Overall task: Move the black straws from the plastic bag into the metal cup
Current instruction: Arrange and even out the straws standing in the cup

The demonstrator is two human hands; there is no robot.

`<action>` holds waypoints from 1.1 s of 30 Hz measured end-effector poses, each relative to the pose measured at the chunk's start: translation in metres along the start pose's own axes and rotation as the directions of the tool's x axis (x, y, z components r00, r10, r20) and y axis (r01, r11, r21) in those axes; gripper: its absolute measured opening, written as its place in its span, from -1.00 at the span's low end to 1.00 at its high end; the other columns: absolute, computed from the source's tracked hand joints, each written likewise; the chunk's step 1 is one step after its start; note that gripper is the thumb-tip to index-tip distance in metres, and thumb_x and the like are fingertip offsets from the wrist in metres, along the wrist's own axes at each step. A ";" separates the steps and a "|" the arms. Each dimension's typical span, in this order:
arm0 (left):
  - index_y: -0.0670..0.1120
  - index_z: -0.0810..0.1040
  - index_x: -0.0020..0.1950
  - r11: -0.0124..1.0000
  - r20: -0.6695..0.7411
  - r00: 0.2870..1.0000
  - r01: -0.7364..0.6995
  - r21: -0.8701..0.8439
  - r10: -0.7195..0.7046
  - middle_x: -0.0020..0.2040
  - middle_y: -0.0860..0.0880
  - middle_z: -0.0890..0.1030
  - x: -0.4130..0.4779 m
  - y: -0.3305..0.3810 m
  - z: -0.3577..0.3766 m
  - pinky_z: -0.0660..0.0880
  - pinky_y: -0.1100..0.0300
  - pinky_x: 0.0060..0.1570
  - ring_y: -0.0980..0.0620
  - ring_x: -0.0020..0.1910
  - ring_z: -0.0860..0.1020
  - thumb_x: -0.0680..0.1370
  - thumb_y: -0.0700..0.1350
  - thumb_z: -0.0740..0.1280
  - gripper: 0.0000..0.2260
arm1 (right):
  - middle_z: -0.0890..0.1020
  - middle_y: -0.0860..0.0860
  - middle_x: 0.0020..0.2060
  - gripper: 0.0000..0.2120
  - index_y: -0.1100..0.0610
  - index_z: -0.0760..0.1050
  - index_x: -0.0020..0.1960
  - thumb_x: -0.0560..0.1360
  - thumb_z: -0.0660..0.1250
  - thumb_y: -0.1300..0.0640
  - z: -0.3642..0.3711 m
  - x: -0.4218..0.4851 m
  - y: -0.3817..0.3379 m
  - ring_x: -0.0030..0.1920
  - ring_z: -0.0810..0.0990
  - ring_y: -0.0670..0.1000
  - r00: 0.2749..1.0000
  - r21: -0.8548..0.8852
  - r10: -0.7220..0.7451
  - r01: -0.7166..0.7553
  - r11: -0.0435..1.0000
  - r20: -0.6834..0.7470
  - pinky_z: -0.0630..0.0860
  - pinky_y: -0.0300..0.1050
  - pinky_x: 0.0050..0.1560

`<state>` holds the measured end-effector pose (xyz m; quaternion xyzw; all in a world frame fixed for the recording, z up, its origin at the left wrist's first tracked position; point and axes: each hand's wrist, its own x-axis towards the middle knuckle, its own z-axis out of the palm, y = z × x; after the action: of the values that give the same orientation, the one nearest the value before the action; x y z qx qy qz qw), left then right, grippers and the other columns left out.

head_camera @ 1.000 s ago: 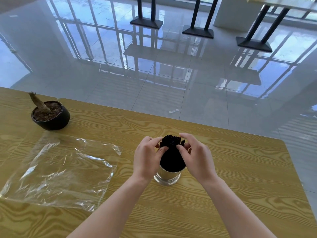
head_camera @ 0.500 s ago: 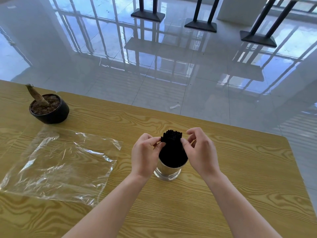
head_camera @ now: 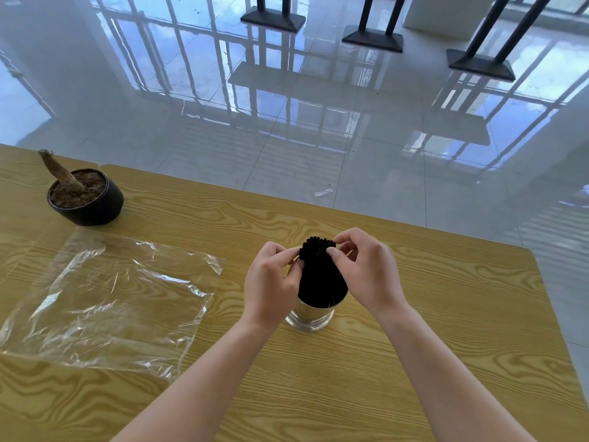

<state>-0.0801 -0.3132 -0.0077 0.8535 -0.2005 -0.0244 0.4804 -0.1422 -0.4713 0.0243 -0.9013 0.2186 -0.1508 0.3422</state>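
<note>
A bundle of black straws point(head_camera: 320, 275) stands upright in the shiny metal cup point(head_camera: 310, 317) at the middle of the wooden table point(head_camera: 446, 314). My left hand point(head_camera: 271, 285) holds the bundle from the left, fingertips pinching near its top. From the right, my right hand point(head_camera: 366, 272) pinches the straw tops with curled thumb and fingers. The clear plastic bag point(head_camera: 108, 301) lies flat and crumpled on the table to the left, with no straws visible in it.
A black pot point(head_camera: 87, 199) with soil and a dry stump stands at the table's far left. Beyond the table's far edge lies a glossy tiled floor with dark table bases point(head_camera: 371, 39). The table's right edge is close by.
Both hands stay on the straw tops with only small finger shifts, the right fingers curling further over the bundle. My head has tilted, so the scene sits slightly lower in view.
</note>
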 end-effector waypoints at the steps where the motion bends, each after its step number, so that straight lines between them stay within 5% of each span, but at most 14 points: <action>1: 0.01 0.71 0.05 1.000 0.008 1.000 -0.004 0.008 0.004 -0.20 0.05 0.49 -0.001 0.000 0.000 0.46 0.18 -0.31 0.12 -0.30 0.42 0.52 -0.10 0.41 -0.86 | 0.64 -0.11 -0.26 -0.88 0.06 0.60 0.02 0.50 0.48 0.11 0.000 0.000 0.001 -0.26 0.61 -0.03 1.000 0.002 0.005 -0.005 1.000 0.013 0.59 -0.04 -0.18; 8: 0.10 0.66 0.10 0.994 0.015 1.000 -0.003 0.110 0.001 -0.12 0.08 0.46 -0.002 0.004 0.005 0.49 0.21 -0.27 0.11 -0.14 0.48 0.44 0.21 0.46 -0.68 | 0.60 -0.09 -0.12 -0.72 0.07 0.61 0.21 0.51 0.49 0.11 -0.001 -0.004 0.007 -0.25 0.48 -0.18 0.992 -0.084 -0.127 0.126 0.988 -0.004 0.45 -0.27 -0.20; 11: 0.10 0.63 0.00 0.990 0.007 1.000 0.012 0.139 -0.013 -0.14 0.10 0.44 0.000 0.004 0.010 0.47 0.23 -0.31 0.12 -0.16 0.48 0.45 0.24 0.42 -0.73 | 0.57 -0.06 0.10 -0.66 -0.04 0.58 0.32 0.56 0.38 -0.03 0.001 -0.004 0.002 0.05 0.46 -0.01 0.976 -0.202 -0.218 0.215 0.955 0.009 0.49 -0.16 -0.12; 15: 0.07 0.59 -0.08 0.987 0.001 1.000 0.005 0.160 -0.005 -0.16 0.10 0.43 0.000 0.002 0.012 0.38 0.26 -0.35 0.10 -0.19 0.48 0.48 0.23 0.36 -0.75 | 0.45 -0.07 0.38 -0.56 -0.17 0.47 0.43 0.60 0.16 -0.20 0.004 -0.003 -0.004 0.28 0.32 0.06 0.957 -0.306 -0.235 0.277 0.911 0.169 0.46 -0.03 0.23; 23: 0.09 0.64 0.00 0.992 0.016 1.000 0.019 0.126 -0.021 -0.15 0.10 0.45 0.000 -0.002 0.013 0.46 0.24 -0.27 0.12 -0.18 0.49 0.46 0.17 0.45 -0.79 | 0.52 -0.09 0.31 -0.61 -0.04 0.50 0.43 0.61 0.32 0.02 0.001 0.000 -0.001 0.27 0.37 0.04 0.971 -0.183 -0.230 0.237 0.954 0.061 0.52 0.00 0.18; 29: 0.08 0.64 0.01 0.993 0.018 0.999 0.035 0.113 -0.037 -0.14 0.08 0.46 0.000 -0.002 0.013 0.45 0.21 -0.28 0.09 -0.17 0.50 0.46 0.15 0.46 -0.79 | 0.59 -0.07 0.19 -0.79 -0.05 0.67 0.19 0.59 0.37 0.08 -0.003 0.003 0.001 0.23 0.40 0.06 0.972 -0.208 -0.223 0.235 0.950 0.076 0.55 -0.03 0.04; 33: 0.07 0.53 0.35 0.994 -0.010 1.000 0.028 0.102 -0.027 -0.09 0.11 0.47 0.001 -0.002 0.012 0.43 0.26 -0.25 0.07 -0.16 0.50 0.45 0.12 0.49 -0.52 | 0.62 -0.10 0.15 -0.74 0.01 0.63 0.27 0.59 0.37 0.10 -0.004 0.006 -0.001 0.19 0.43 0.01 0.975 -0.166 -0.221 0.221 0.961 0.024 0.56 -0.05 0.03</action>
<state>-0.0815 -0.3227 -0.0161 0.8797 -0.1877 -0.0170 0.4367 -0.1383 -0.4757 0.0283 -0.9460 0.1278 -0.1670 0.2468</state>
